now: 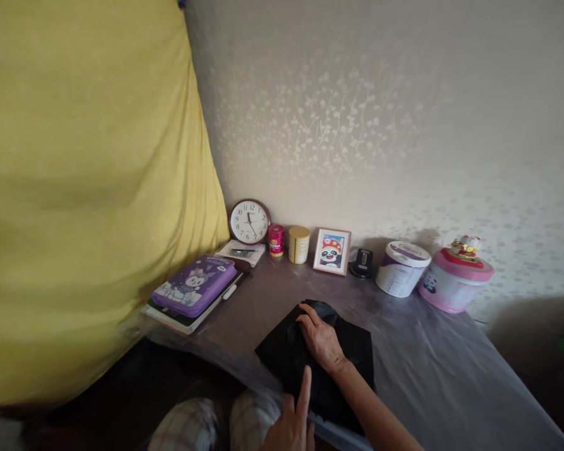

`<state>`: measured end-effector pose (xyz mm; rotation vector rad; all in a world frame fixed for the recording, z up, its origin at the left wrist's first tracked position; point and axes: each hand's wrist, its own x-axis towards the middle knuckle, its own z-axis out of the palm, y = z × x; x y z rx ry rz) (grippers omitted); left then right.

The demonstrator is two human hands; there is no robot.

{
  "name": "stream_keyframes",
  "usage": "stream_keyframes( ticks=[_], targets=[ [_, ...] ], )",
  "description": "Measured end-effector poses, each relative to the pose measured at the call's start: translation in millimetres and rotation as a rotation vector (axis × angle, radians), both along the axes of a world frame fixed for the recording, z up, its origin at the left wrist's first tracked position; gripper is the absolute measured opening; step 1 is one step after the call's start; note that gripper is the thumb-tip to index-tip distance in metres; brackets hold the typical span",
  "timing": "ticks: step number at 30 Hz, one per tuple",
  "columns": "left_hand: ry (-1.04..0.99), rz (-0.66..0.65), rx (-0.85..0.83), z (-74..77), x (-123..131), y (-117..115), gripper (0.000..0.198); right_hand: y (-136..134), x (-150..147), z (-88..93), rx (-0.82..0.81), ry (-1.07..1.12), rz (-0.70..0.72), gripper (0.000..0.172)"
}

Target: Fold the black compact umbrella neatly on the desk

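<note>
A folded black cloth (352,351) lies on the table near its front edge. My right hand (322,341) rests on top of the cloth, and its bent fingers close over a raised fold at the far left corner. My left hand (291,423) is low in view at the cloth's near edge. Its index finger is stretched out and pressed on the cloth, while the other fingers are curled. Nothing shows inside that hand.
The table (432,369) has a clear plastic cover. Along the wall stand a round clock (249,221), a red tin (276,240), a yellow tin (299,244), a framed panda picture (331,251), a white tub (401,269) and a pink tin (455,279). A purple case (195,284) lies on books at the left, beside a yellow curtain (84,188).
</note>
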<state>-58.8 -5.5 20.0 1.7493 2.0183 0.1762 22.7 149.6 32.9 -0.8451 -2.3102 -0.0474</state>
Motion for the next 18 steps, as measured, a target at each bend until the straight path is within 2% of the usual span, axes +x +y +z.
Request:
stream_keyframes(
  ticks=[5, 11, 15, 18],
  targets=[
    [0.161, -0.027, -0.002, 1.3, 6, 4, 0.080, 2, -1, 0.5, 0.014, -0.042, 0.013, 0.024],
    [0.137, -0.019, -0.067, 7.1, 5, 7, 0.074, -4, 3, 9.7, -0.030, -0.046, 0.044, 0.024],
    [0.073, -0.034, -0.073, 3.8, 2, 8, 0.073, -20, 22, 13.6, -0.074, 0.013, 0.133, 0.024],
    [0.054, -0.039, -0.063, 0.1, 2, 8, 0.074, -24, 38, 11.6, -0.066, -0.031, 0.174, 0.022]
  ],
)
